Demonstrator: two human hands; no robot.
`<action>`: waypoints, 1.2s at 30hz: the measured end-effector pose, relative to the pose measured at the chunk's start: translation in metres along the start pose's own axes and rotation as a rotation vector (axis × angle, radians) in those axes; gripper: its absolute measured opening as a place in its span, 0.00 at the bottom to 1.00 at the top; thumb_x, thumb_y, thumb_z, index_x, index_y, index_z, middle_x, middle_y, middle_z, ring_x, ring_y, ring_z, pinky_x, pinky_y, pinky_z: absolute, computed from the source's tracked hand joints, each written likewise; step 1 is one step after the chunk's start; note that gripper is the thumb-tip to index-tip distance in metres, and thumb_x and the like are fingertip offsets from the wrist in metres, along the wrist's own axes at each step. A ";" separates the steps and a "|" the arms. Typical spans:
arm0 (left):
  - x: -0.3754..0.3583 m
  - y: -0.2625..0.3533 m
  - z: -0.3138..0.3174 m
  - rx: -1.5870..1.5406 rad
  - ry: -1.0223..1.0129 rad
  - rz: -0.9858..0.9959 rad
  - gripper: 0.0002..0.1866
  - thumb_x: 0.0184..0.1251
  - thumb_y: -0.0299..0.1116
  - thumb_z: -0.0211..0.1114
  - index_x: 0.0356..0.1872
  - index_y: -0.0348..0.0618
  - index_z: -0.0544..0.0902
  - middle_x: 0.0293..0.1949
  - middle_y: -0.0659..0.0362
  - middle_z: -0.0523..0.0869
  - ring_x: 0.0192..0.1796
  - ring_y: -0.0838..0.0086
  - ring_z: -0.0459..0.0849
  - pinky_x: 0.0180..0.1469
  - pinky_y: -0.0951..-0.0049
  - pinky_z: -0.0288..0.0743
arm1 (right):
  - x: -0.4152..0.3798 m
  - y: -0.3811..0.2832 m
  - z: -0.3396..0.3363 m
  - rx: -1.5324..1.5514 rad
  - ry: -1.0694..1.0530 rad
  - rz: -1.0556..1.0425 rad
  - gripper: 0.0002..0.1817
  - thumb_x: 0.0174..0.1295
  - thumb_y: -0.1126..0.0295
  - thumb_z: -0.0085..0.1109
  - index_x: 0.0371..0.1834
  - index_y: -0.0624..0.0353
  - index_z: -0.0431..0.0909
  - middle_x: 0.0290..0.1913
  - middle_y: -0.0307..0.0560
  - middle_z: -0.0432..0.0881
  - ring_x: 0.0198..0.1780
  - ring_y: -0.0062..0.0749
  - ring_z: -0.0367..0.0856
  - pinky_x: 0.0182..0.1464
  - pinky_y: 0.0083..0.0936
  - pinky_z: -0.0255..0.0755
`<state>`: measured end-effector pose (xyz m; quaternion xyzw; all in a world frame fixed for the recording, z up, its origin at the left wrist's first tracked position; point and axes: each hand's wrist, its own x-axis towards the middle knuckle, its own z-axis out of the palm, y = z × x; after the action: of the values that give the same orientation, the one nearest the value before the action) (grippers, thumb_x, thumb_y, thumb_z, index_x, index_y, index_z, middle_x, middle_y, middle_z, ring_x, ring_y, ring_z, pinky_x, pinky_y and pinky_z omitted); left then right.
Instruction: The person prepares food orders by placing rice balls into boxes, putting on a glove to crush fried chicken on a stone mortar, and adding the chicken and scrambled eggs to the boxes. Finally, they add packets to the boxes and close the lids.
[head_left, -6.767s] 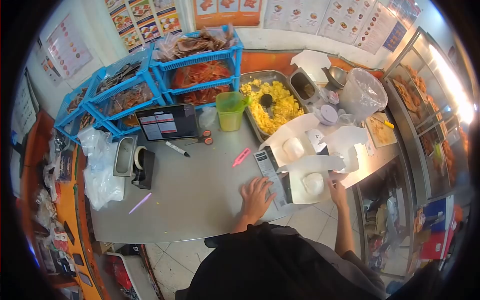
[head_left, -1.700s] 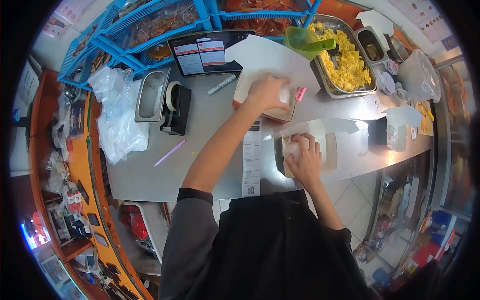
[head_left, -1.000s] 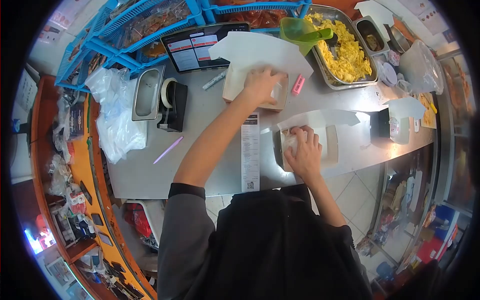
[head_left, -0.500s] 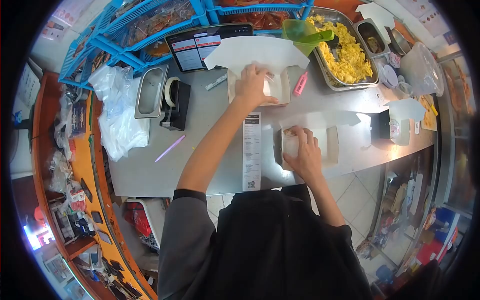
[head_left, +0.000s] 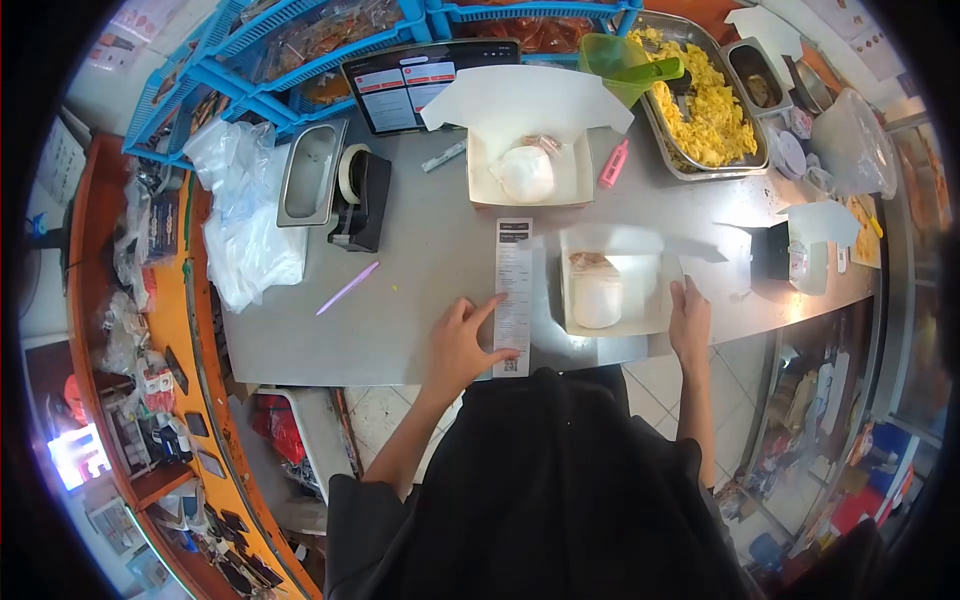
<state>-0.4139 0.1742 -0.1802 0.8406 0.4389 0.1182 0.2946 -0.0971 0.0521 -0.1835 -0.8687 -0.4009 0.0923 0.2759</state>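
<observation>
My left hand [head_left: 463,346] has its fingers spread over the counter, thumb and forefinger at the left edge of a long printed receipt [head_left: 513,290]. My right hand [head_left: 690,318] is closed at the right edge of the nearer white takeaway box [head_left: 645,285], fingers seeming to grip its card side. Inside that box, on the left, lies a white rounded food mound [head_left: 598,303] with a brownish wrapped packet [head_left: 590,263] behind it. The farther takeaway box [head_left: 578,190], lid raised, holds another white mound [head_left: 527,174] and packet [head_left: 545,144].
A tablet [head_left: 390,105] stands behind the boxes. A metal tray of yellow scrambled egg [head_left: 715,125] and a green scoop [head_left: 610,70] are at the back right. A tape dispenser [head_left: 360,205], purple pen [head_left: 348,288], pink highlighter [head_left: 614,164] and plastic bags [head_left: 245,220] lie around.
Both hands have come out of the boxes, leaving the white mounds in view. My left hand moved back to the receipt; my right hand moved right to the nearer box's edge.
</observation>
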 end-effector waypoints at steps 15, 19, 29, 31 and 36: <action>-0.002 0.004 0.010 0.093 0.010 -0.061 0.50 0.30 0.56 0.80 0.62 0.55 0.72 0.40 0.55 0.73 0.44 0.59 0.78 0.46 0.59 0.72 | 0.015 -0.054 0.017 0.150 -0.065 0.042 0.17 0.69 0.67 0.49 0.47 0.74 0.76 0.28 0.69 0.78 0.34 0.62 0.80 0.36 0.44 0.70; 0.003 0.009 0.006 0.107 -0.045 -0.101 0.53 0.27 0.56 0.81 0.63 0.50 0.71 0.42 0.53 0.75 0.46 0.57 0.78 0.48 0.58 0.72 | 0.017 -0.057 0.021 0.165 -0.180 0.042 0.16 0.69 0.67 0.48 0.47 0.72 0.75 0.28 0.68 0.78 0.33 0.61 0.79 0.36 0.45 0.69; 0.000 0.005 0.012 0.030 0.056 -0.117 0.75 0.20 0.59 0.82 0.74 0.38 0.47 0.45 0.51 0.77 0.47 0.54 0.79 0.48 0.58 0.75 | 0.035 0.005 0.008 0.397 0.164 0.217 0.21 0.65 0.54 0.57 0.50 0.61 0.79 0.47 0.59 0.81 0.49 0.46 0.79 0.52 0.37 0.70; -0.002 -0.011 -0.002 -0.019 0.078 -0.160 0.77 0.18 0.58 0.82 0.74 0.39 0.44 0.44 0.54 0.75 0.42 0.60 0.77 0.45 0.63 0.74 | 0.073 0.078 -0.020 -0.233 0.719 -0.039 0.29 0.58 0.61 0.64 0.60 0.63 0.70 0.59 0.59 0.74 0.62 0.54 0.69 0.65 0.43 0.60; 0.063 -0.014 -0.107 -0.194 0.402 -0.135 0.47 0.55 0.38 0.72 0.74 0.45 0.54 0.33 0.62 0.71 0.31 0.74 0.67 0.36 0.75 0.66 | 0.102 0.159 -0.069 -0.404 0.446 0.243 0.16 0.55 0.71 0.60 0.49 0.57 0.78 0.45 0.51 0.82 0.50 0.45 0.79 0.55 0.49 0.65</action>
<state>-0.4352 0.2735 -0.1067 0.7367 0.5305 0.3050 0.2876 0.0995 0.0171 -0.2079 -0.9463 -0.2339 -0.1496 0.1658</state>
